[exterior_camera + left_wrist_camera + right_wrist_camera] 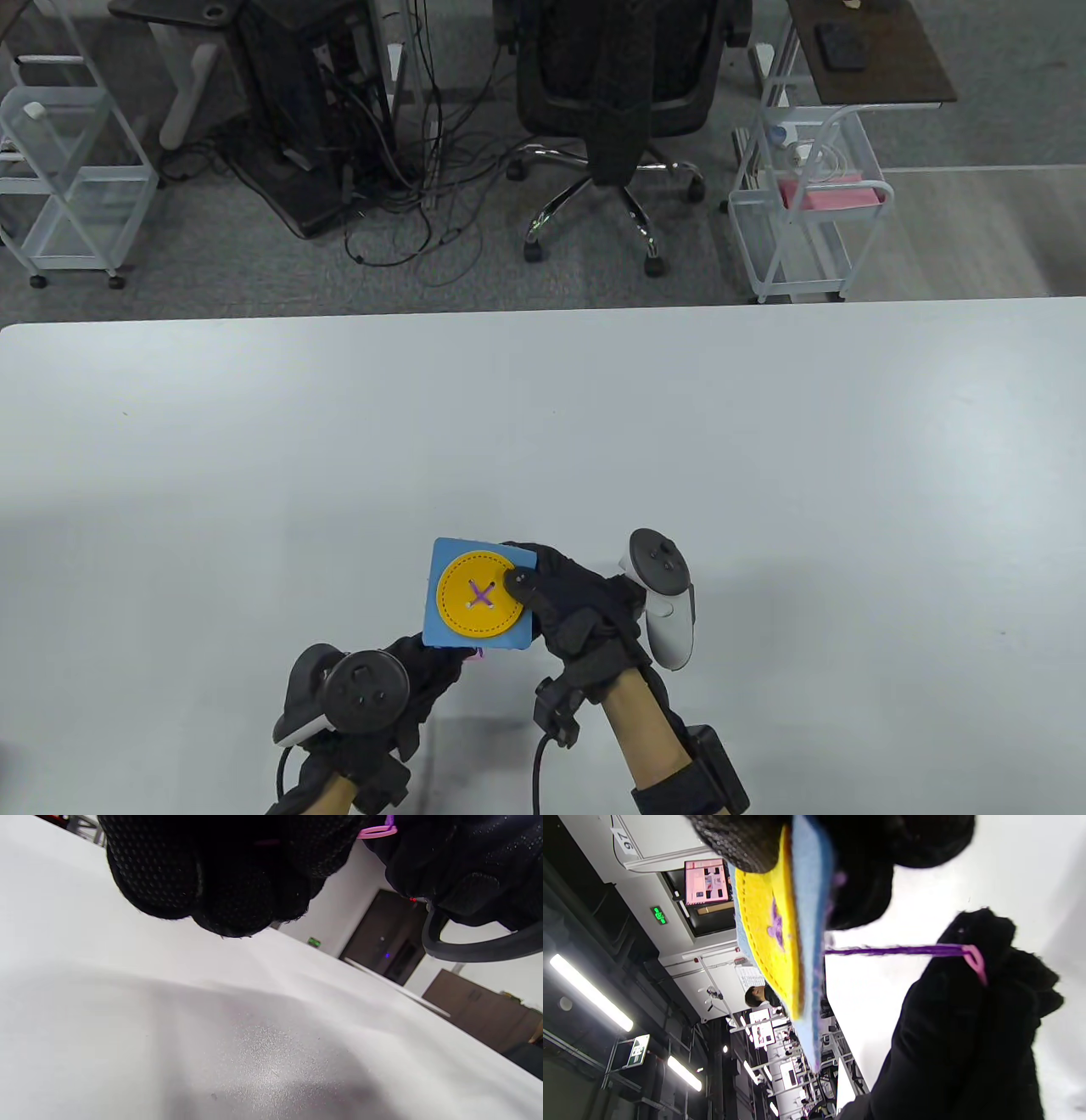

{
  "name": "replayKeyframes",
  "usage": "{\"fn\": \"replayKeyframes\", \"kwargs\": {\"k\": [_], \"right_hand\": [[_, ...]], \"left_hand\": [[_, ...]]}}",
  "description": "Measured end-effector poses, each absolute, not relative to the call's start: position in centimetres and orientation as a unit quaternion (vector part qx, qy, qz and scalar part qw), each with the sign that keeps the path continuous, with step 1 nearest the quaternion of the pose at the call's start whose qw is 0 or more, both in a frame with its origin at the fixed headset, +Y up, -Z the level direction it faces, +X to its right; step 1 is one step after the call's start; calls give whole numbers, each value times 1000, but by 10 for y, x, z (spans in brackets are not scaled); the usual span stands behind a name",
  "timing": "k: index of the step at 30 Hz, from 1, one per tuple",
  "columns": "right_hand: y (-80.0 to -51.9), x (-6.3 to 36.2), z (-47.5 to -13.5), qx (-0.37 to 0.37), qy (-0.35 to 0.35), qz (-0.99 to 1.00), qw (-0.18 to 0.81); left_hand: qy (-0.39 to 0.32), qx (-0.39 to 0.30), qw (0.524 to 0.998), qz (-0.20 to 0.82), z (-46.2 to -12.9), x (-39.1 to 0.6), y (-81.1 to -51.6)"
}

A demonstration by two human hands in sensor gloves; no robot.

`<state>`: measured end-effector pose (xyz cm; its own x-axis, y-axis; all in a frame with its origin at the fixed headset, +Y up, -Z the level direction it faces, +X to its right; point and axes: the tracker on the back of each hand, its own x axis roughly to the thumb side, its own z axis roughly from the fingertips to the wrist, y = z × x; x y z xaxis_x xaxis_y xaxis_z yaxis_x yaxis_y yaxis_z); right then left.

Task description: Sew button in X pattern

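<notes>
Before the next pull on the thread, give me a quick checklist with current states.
1. Blue felt square held steady: ok, the right hand grips its right edge, thumb on the yellow button.
2. X stitch on top of the button: ok, the purple X shows both diagonals.
3. Thread below the felt: ok, the purple thread runs taut from the underside to the left hand.
4. Left hand's hold on the pink needle: ok, it is pinched where the thread ends.
5. Knot or tangle under the felt: cannot tell, the underside is mostly hidden.
6. Piece lifted off the table: ok in the right wrist view.
</notes>
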<state>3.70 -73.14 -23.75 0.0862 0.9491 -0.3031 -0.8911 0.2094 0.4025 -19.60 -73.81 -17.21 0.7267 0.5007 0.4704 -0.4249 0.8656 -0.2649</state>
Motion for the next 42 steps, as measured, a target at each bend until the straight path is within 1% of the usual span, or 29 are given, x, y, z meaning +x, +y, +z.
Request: {"fn": "replayKeyframes", "kwargs": {"k": [4, 10, 15, 19, 23, 26, 30, 36, 38, 40, 42], "right_hand": [[-728, 33, -238, 91, 268, 663, 693], [-728, 23, -237, 124, 284, 695, 649], [-729, 17, -235, 125, 279, 721, 622], [-727, 16, -233, 114, 268, 753, 591], [-725, 11, -231, 122, 268, 765, 573], [-724, 8, -229, 115, 259, 788, 547], [-724, 8, -229, 110, 258, 789, 546], [-723, 11, -230, 101, 258, 787, 551], [-722, 14, -231, 86, 250, 782, 565], [-722, 20, -233, 65, 245, 780, 572], [-719, 29, -240, 41, 232, 786, 572]], "left_hand": [[-273, -72, 915, 289, -173, -202, -735], [-279, -83, 860, 418, -178, -211, -736], [-265, -97, 833, 476, -181, -216, -743], [-254, -111, 802, 529, -183, -217, -748], [-237, -122, 803, 533, -184, -215, -750], [-221, -131, 799, 543, -184, -215, -752], [-182, -127, 786, 577, -183, -218, -755], [-147, -119, 773, 606, -183, -221, -758], [-135, -104, 781, 601, -182, -223, -757], [-113, -73, 797, 588, -181, -226, -754], [-91, -25, 827, 554, -177, -230, -748]]}}
